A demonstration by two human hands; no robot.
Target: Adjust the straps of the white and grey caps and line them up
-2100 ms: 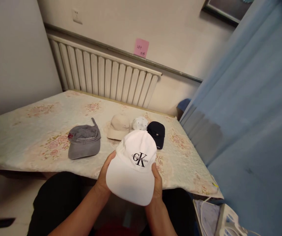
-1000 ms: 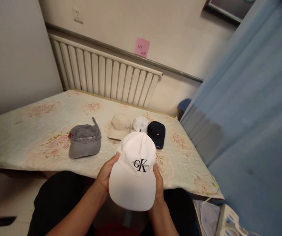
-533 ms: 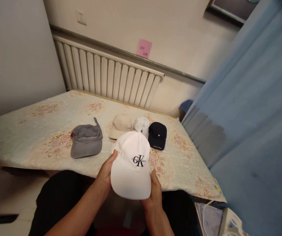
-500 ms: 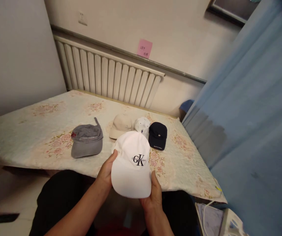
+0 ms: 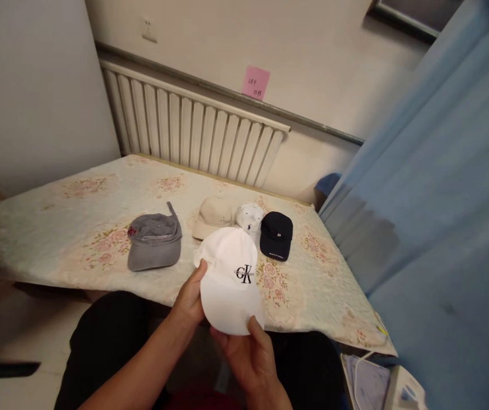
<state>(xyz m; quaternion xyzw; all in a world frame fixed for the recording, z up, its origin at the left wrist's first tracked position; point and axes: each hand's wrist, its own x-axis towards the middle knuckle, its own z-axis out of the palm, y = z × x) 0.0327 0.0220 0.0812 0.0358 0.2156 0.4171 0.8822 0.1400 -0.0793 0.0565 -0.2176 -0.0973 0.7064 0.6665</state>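
We hold the white baseball cap (image 5: 227, 256) above the near edge of the surface (image 5: 325, 296), its brim toward us and its black "CK" monogram facing up. Our left hand (image 5: 190, 293) is clamped on its side where crown meets brim. Our right hand (image 5: 246, 353) grips the brim's front edge, thumb on top. Behind it, we observe the beige cap (image 5: 215, 212), the small white cap (image 5: 249, 214) and the black cap (image 5: 276, 234) in a row; the gray cap (image 5: 154, 242) lies apart to the left, strap raised. Beyond stands the radiator (image 5: 187, 125).
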